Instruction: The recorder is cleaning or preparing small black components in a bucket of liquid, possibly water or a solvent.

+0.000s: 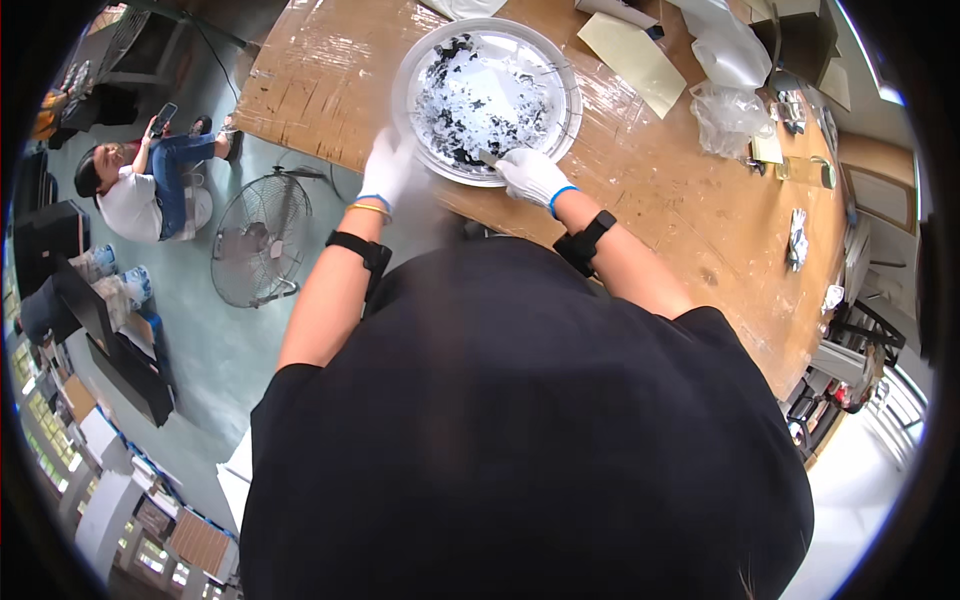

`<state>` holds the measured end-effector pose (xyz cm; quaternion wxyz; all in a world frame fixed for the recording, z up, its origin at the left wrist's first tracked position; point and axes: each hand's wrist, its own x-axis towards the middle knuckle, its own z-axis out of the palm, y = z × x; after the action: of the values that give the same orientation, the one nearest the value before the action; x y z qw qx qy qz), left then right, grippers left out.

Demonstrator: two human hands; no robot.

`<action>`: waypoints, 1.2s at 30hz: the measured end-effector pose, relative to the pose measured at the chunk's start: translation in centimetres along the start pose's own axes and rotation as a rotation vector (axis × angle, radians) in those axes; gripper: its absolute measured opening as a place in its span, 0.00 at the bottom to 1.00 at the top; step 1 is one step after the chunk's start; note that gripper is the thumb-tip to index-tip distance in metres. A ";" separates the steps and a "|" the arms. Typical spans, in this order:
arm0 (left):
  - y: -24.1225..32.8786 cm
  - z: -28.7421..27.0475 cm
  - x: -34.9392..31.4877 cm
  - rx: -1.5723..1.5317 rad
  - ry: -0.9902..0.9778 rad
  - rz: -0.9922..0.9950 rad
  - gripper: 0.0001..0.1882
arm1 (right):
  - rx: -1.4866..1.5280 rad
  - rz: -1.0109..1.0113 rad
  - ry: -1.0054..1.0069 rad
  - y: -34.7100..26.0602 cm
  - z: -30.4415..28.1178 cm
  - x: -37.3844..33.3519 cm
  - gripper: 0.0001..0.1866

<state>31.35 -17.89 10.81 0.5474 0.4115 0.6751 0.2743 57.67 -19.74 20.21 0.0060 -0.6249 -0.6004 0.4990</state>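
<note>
On the wooden table's near side stands a wide round dish [573, 100] with a pale, see-through rim. Black and white flakes [480, 105] lie scattered over its inside. My right hand [533, 176], in a white knit glove with a blue cuff, is closed on a small flat grey tool [488, 158]. The tool's tip reaches over the dish's near rim toward the flakes. Beside the dish's left rim is my left hand [389, 168], gloved alike. Its fingers are smeared, so whether they grip the rim is unclear.
The wooden table [640, 210] carries a yellowish sheet [632, 62], clear plastic bags [728, 115] and a spare glove [797, 240]. Left of the table, a caged fan [260, 238] stands on the floor. Beyond it sits a person [150, 190] holding a phone [164, 118].
</note>
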 end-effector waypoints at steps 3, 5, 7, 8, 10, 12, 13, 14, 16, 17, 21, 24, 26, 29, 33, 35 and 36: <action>2.1 1.0 0.8 0.078 -0.035 0.032 0.30 | -0.036 -0.038 0.039 1.1 0.8 0.3 0.20; 1.6 1.4 1.0 0.230 -0.038 0.112 0.26 | -0.184 -0.100 0.111 1.5 1.2 0.2 0.20; 2.7 2.0 0.4 0.199 -0.055 0.072 0.26 | -0.188 -0.076 0.100 1.7 1.1 0.2 0.20; 3.1 2.0 0.1 0.164 -0.057 0.043 0.26 | -0.200 -0.068 0.095 1.5 1.2 0.2 0.20; 4.6 2.4 -0.8 0.124 -0.063 0.016 0.25 | -0.201 -0.056 0.106 1.2 1.2 0.3 0.20; 4.2 2.1 -0.9 0.077 -0.043 -0.012 0.25 | -0.213 -0.066 0.108 0.3 1.3 0.3 0.21; 3.6 2.1 -0.6 0.115 -0.024 0.033 0.25 | -0.216 -0.058 0.111 0.0 1.3 0.3 0.21; 3.9 2.1 -0.4 0.156 -0.009 0.084 0.25 | -0.216 -0.049 0.120 -0.2 1.3 0.6 0.21; 4.1 1.9 -0.3 0.147 -0.023 0.071 0.25 | -0.233 -0.055 0.124 -0.5 1.4 1.2 0.21; 4.4 2.1 -0.5 0.140 -0.045 0.053 0.24 | -0.246 -0.052 0.126 -0.3 1.5 1.5 0.21; 6.0 2.2 -1.6 0.060 -0.029 0.012 0.25 | -0.254 -0.082 0.109 -0.2 0.9 1.2 0.21; 6.6 2.2 -1.9 0.094 -0.028 0.078 0.25 | -0.240 -0.079 0.092 0.3 0.8 1.3 0.21; 6.9 2.3 -2.3 0.037 -0.051 0.011 0.24 | -0.214 -0.084 0.058 0.5 0.9 1.4 0.20; 7.1 2.2 -2.6 0.017 -0.055 0.017 0.24 | -0.119 -0.098 0.127 0.3 1.5 1.3 0.20; 7.0 2.2 -2.6 0.038 -0.056 0.008 0.24 | -0.136 -0.106 0.137 -0.9 2.1 2.6 0.21; 7.2 2.2 -2.6 0.048 -0.036 0.068 0.24 | -0.132 -0.115 0.127 -1.7 2.5 4.0 0.21; 7.5 2.2 -2.8 0.052 -0.037 0.072 0.24 | -0.129 -0.117 0.132 -1.7 2.5 4.6 0.21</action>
<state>35.59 -16.61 17.78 0.5388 0.4547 0.6563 0.2687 53.76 -17.28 17.15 0.0345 -0.6196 -0.6648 0.4159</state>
